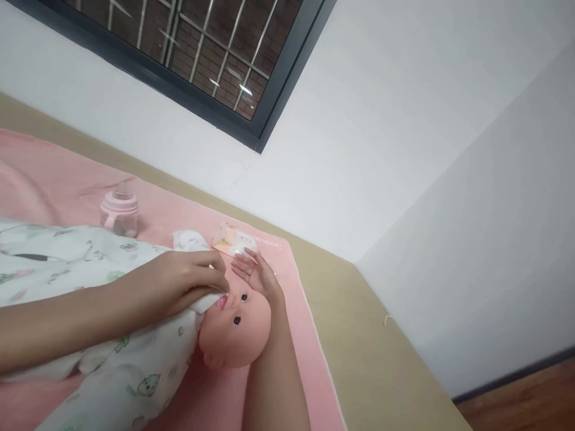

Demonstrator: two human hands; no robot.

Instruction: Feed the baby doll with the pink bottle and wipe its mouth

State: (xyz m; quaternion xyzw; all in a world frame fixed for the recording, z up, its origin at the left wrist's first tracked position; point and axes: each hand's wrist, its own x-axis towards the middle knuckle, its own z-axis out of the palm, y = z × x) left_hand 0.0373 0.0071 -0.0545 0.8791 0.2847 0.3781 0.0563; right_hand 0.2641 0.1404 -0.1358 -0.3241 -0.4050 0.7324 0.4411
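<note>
A baby doll (245, 341) with a bald pink head lies on its back in white printed clothing (148, 383). My left hand (191, 278) reaches in from the left over its chest, fingers pinched on a white cloth (206, 302) held at the doll's mouth and chin. Part of the cloth is hidden under my fingers. My right forearm passes beneath the doll's head. Beyond the head, my right hand (256, 272) lies palm up with its fingers apart, close to a small soft pack of wipes (233, 239), and grips nothing.
A pink baby bottle (120, 214) with a handle stands upright at the left. Small white printed fabric (189, 240) lies near the pack. Everything rests on a pink mat (309, 353) over a tan surface (359, 335). Behind are a white wall and a dark-framed window (265, 129).
</note>
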